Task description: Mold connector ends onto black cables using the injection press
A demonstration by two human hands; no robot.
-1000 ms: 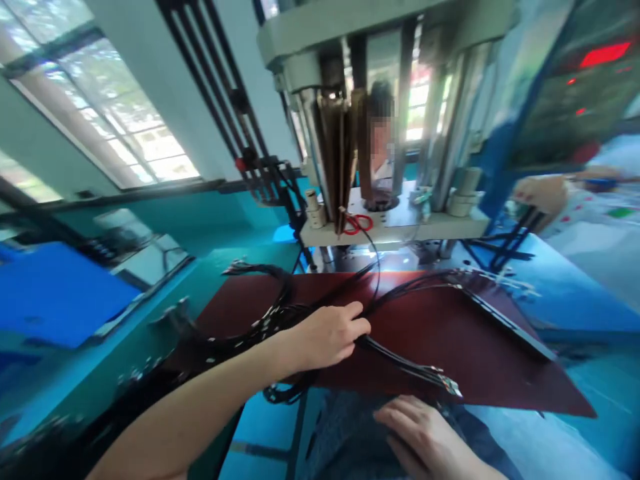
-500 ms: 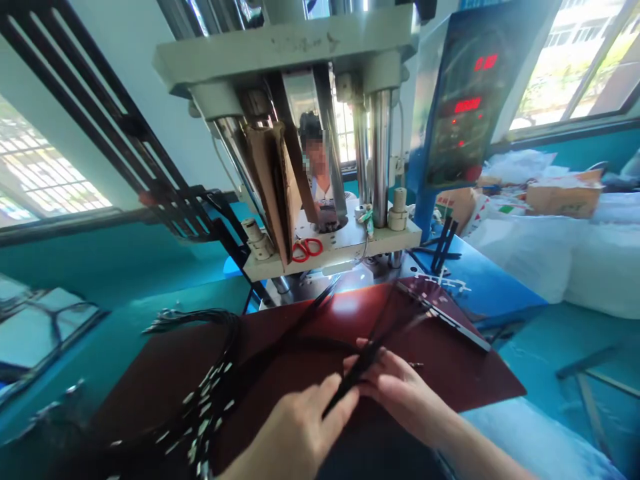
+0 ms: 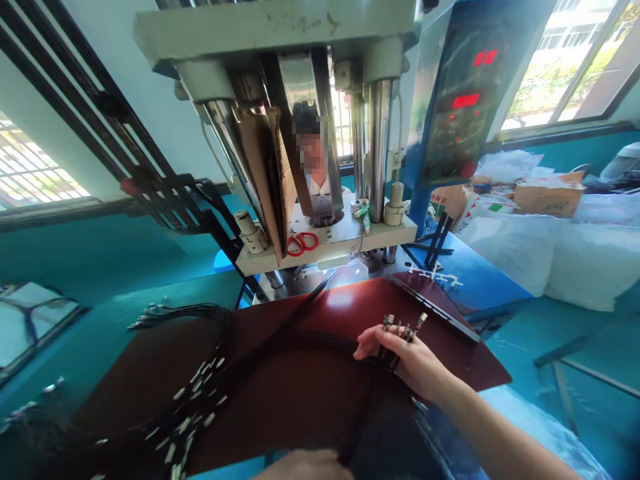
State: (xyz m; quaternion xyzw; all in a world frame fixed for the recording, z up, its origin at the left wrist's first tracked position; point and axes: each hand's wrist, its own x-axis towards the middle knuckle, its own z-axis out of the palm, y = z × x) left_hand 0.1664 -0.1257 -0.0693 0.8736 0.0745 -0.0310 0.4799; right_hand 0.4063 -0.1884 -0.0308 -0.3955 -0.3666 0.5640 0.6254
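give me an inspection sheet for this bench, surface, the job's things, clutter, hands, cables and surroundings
Surface: dark red board on a teal bench.
Job's things: small bunch of black wires with metal terminals.
Clutter: red scissors on the press plate; folded cardboard.
Hands: right hand grips the bunch, terminals up; left hand at the bottom edge, grip hidden.
Cables: large black wire bundle across the board.
Surroundings: red-digit control panel, white sacks, a person behind the press.

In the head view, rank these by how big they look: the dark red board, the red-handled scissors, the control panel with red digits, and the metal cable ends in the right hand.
1. dark red board
2. control panel
3. red-handled scissors
4. metal cable ends in the right hand

Scissors and cable ends look close; the cable ends sit nearer the camera, so that order is unsure.
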